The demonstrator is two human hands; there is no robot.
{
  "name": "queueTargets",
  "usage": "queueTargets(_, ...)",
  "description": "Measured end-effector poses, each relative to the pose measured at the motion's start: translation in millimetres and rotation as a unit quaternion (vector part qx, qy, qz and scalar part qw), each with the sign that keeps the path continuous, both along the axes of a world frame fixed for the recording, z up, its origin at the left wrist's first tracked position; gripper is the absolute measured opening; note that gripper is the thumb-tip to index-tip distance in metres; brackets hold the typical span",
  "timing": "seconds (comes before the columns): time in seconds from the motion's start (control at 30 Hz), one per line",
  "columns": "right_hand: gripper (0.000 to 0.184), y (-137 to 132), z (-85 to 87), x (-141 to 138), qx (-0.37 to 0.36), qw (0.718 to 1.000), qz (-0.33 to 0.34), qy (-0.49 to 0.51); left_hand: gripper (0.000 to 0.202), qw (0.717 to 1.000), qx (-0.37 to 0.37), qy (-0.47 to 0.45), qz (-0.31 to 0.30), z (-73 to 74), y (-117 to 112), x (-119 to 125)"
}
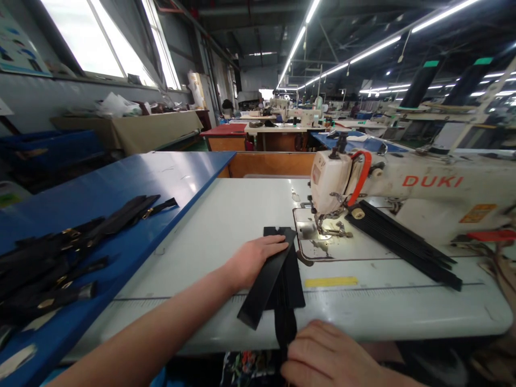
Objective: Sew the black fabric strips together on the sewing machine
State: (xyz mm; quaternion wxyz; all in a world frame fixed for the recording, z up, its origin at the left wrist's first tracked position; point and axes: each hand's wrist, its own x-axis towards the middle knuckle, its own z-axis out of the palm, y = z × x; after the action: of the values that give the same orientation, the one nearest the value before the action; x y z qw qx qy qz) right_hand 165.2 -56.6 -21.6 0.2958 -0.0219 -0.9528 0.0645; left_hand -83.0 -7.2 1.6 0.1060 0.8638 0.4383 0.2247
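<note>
My left hand (258, 260) lies with its fingers stretched over a black strip (266, 287), pressing it down on the pale sewing table. The strip slants across a wider black fabric piece (296, 285). What looks like a black zipper (285, 325) runs down from that piece over the table's front edge. At this edge my right hand (326, 355) is closed with its fingers curled at the zipper's lower part; the fingertips are partly hidden. To the right of the fabric stands a white sewing machine (328, 183), its needle area lit and apart from both hands.
Several black strips (407, 244) lie bundled under the machine arm. A yellow tape strip (331, 281) is stuck near the printed ruler line. On the blue table (177, 172) at left are piled black zippers (52, 258) with gold-coloured pulls. More sewing stations stand behind.
</note>
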Motion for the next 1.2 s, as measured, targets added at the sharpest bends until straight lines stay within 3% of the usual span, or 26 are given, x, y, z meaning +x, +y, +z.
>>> queueTargets(0.07, 0.021, 11, 18.9, 3, -0.025, 0.999, -0.016, -0.038, 0.055, 1.0, 0.014, -0.01, 0.008, -2.2, 0, -2)
queueTargets(0.17, 0.047, 27, 42.1, 7, -0.104, 0.978, -0.083, -0.161, 0.057, 0.998, 0.04, -0.021, 0.032, -3.4, -2, -5)
queueTargets(0.23, 0.069, 35, 48.5, 6, -0.141, 0.96, -0.096, -0.221, 0.054, 0.997, 0.059, -0.025, 0.052, -2.4, -4, -6)
queueTargets(0.3, 0.077, 41, 47.4, 1, -0.138, 0.957, -0.086, -0.24, 0.051, 0.994, 0.08, -0.025, 0.068, -0.4, -7, -6)
queueTargets(0.37, 0.074, 43, 40.3, -6, -0.094, 0.965, -0.087, -0.229, 0.05, 0.992, 0.099, -0.023, 0.079, 1.6, -11, -5)
queueTargets(0.53, 0.071, 43, 15.9, -21, 0.106, 0.977, -0.104, -0.152, 0.05, 0.985, 0.144, 0.042, 0.083, -1.0, -13, -5)
queueTargets(0.63, 0.049, 44, 14.2, -22, 0.174, 0.973, -0.101, -0.116, 0.047, 0.984, 0.146, 0.07, 0.069, -5.3, -10, -5)
queueTargets(0.73, 0.031, 47, 23.2, -19, 0.162, 0.974, -0.089, -0.134, 0.046, 0.985, 0.143, 0.078, 0.062, -6.1, -8, -4)
queueTargets(0.9, 0.029, 62, 28.7, -22, 0.089, 0.977, -0.121, -0.154, 0.046, 0.987, 0.12, 0.081, 0.076, -1.0, -9, -2)
queueTargets(1.03, 0.03, 75, 27.8, -30, 0.106, 0.968, -0.176, -0.144, 0.046, 0.986, 0.104, 0.086, 0.095, 1.9, -7, -1)
queueTargets(1.2, 0.029, 77, 39.6, -19, 0.152, 0.964, -0.177, -0.125, 0.051, 0.985, 0.144, 0.072, 0.067, -1.6, -7, 8)
